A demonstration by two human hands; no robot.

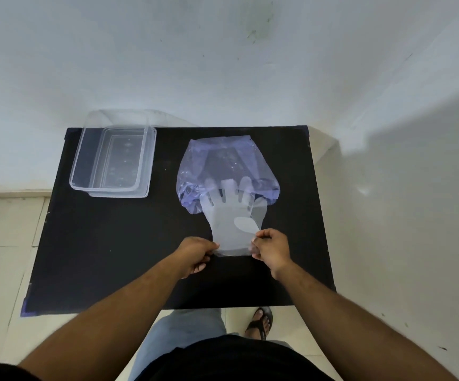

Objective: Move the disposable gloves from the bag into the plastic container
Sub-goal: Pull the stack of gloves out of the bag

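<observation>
The light is soft and a bit dim, with a cool blue look. A big dark shadow falls across the wall (429,119) at the right. The black surface (113,257) looks very dark and flat, with small shiny spots on the clear container (113,160). Straight lines bend near the edges, and the arms look stretched. The picture is a little fuzzy all over
</observation>
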